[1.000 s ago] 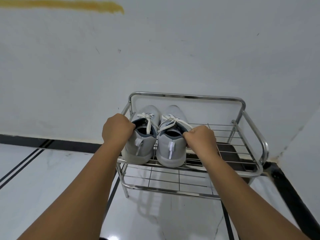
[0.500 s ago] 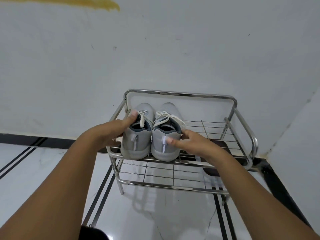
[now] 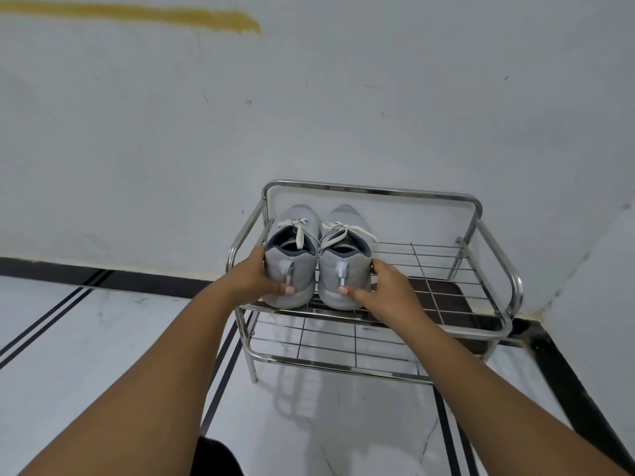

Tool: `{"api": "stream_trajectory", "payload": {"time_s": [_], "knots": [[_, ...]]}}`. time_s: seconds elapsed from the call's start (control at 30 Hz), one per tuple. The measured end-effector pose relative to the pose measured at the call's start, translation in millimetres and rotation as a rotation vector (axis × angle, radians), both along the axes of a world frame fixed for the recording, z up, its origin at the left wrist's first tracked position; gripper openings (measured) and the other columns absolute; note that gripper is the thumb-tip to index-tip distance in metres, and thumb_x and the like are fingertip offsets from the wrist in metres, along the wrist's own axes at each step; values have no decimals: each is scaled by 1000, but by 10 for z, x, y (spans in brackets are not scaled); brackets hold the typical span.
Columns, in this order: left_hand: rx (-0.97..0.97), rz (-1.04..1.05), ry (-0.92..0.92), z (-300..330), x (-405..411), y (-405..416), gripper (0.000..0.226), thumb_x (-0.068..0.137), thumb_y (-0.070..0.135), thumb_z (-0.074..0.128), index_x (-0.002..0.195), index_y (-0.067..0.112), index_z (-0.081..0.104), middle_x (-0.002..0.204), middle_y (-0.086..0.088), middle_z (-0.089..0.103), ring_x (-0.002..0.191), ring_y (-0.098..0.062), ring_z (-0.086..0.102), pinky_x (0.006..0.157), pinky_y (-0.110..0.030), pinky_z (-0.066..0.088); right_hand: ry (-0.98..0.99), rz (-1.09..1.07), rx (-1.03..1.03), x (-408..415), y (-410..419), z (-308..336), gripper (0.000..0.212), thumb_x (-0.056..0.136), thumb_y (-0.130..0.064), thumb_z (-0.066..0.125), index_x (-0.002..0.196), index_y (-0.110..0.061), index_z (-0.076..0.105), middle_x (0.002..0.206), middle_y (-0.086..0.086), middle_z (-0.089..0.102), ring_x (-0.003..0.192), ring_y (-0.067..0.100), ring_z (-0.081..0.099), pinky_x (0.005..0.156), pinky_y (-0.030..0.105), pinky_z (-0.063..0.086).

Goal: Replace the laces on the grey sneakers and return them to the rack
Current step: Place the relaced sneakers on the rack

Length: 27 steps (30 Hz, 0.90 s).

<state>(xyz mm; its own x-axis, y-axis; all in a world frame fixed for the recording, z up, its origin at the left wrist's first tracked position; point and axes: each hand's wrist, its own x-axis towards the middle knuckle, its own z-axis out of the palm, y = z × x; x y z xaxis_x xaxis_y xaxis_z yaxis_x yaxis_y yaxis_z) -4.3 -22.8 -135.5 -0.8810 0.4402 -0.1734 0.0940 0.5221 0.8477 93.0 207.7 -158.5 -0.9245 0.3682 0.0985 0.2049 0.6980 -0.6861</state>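
Beside sneakers (image 3: pixel 319 255), bare rack (image 3: pixel 446 280) wires.

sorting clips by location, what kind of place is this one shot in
Probably a home entryway or hallway corner. A small steel shoe rack stands against a plain white wall on a glossy tiled floor, and a pair of grey sneakers sits on its top shelf.

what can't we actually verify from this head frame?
- Left hand fingers: wrapped behind the left sneaker, head view; only the thumb shows.
- Right hand palm side: hidden by its own back.
- Lace knots: too small to judge.
- Sneaker toes: blocked by the uppers.
- Rack right feet: hidden behind its frame.
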Motion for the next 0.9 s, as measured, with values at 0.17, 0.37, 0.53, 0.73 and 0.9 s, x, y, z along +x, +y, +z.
{"api": "stream_trajectory", "payload": {"time_s": [0.17,0.37,0.53,0.73,0.9], "knots": [[-49,54,85,-55,-32,68,90,70,25,86,141,22,31,131,1,54,118,-20,51,98,-44,49,8,-15,26,-29,-3,-32,64,68,-56,78,116,-20,55,119,-1,59,101,20,60,86,41,53],[-64,57,101,-66,-24,85,91,72,25,84,143,22,28,133,1,52,120,-20,50,98,-42,48,15,-25,72,-31,-13,-56,60,71,-57,75,113,-19,55,114,-1,57,98,20,58,84,42,52],[-92,54,123,-41,25,87,88,76,27,81,144,19,27,136,-2,51,115,-18,49,93,-31,43,-16,-32,145,9,-57,-23,59,74,-61,70,111,-18,53,109,-3,55,94,18,55,77,37,50],[-423,39,177,100,149,48,77,81,42,73,141,12,35,135,-7,54,116,-24,54,86,-30,43,-138,-137,370,109,-155,150,58,69,-76,62,69,-20,49,70,-6,53,74,20,55,50,26,32],[-506,-51,168,354,321,-257,47,88,49,63,106,6,67,97,-7,72,93,-20,66,74,-28,49,-290,-21,325,193,-467,291,54,73,-71,63,74,-18,54,83,1,65,79,21,61,54,26,39]]}}
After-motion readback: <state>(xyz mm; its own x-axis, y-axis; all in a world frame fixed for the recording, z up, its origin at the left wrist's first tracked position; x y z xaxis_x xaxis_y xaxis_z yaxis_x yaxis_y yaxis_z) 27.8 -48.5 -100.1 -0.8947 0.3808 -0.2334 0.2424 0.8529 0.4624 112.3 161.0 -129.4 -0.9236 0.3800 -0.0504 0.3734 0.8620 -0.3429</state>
